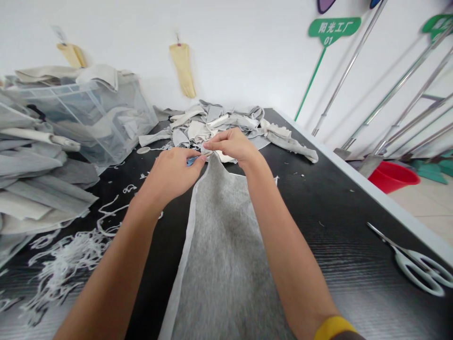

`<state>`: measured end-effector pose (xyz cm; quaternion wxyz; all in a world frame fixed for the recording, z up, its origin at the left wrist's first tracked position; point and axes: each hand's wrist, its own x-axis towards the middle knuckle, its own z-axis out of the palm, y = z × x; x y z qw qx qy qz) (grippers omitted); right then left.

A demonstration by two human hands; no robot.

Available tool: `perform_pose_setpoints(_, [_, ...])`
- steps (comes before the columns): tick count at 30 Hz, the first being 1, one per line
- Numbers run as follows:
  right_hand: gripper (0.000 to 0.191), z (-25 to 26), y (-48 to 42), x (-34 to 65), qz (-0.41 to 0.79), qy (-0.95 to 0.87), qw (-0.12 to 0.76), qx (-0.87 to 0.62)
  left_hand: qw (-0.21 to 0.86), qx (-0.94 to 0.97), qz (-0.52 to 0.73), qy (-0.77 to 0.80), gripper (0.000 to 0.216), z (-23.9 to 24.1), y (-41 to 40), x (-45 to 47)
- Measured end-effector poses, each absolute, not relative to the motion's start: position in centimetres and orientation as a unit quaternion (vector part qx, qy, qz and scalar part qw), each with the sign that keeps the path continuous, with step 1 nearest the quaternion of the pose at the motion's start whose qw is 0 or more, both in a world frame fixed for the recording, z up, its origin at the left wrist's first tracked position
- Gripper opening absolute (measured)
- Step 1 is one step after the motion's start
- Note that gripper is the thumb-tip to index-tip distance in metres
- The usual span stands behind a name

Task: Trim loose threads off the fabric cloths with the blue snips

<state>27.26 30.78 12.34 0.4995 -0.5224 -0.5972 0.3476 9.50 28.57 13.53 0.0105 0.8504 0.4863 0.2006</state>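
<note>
Grey cloth (222,245), running from the centre toward 6 o'clock; probably light, soft and limp, best held by its raised far tip; forearms (118,255) enter from 7 and 5 o'clock, the left hand (175,172) closed on a small blue tool (192,160), kind unclear, beside that tip, which the right hand (233,145) narrowly pinches, pointing toward 9 o'clock

**Plain white wall (240,56) behind black wood-grained table (318,208)**

The wall rises beyond the table's far edge; past the pale-trimmed right edge lies a beige tiled floor (430,208). Bright light leaves a sheen on the table.
</note>
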Motion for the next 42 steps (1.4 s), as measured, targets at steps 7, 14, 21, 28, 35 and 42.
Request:
perform_pose_setpoints(7, [0.016,12.1,30.9,27.4,0.351,-0.604,0.499,-0.513,0.018,0.852,0.207,0.482,0.04,13.8,28.4,9.5])
perform_pose_setpoints(14, [0.012,12.0,31.0,27.5,0.345,-0.601,0.504,-0.515,0.041,0.853,0.204,0.478,0.038,14.8,28.3,8.6])
perform_pose_setpoints(21, [0.011,12.5,30.7,26.8,0.35,-0.611,0.499,-0.505,0.02,0.854,0.194,0.482,0.039,14.2,28.2,9.3])
perform_pose_setpoints(28, [0.01,12.5,30.6,26.8,0.356,-0.608,0.507,-0.497,0.015,0.847,0.201,0.492,0.042,14.1,28.5,9.1])
perform_pose_setpoints(35, [0.012,12.8,30.4,26.9,0.352,-0.599,0.511,-0.506,0.011,0.846,0.196,0.496,0.043,14.9,28.0,8.8])
perform_pose_setpoints(42, [0.014,12.9,30.3,26.9,0.352,-0.599,0.512,-0.505,0.004,0.844,0.199,0.498,0.043,14.4,28.3,9.3])
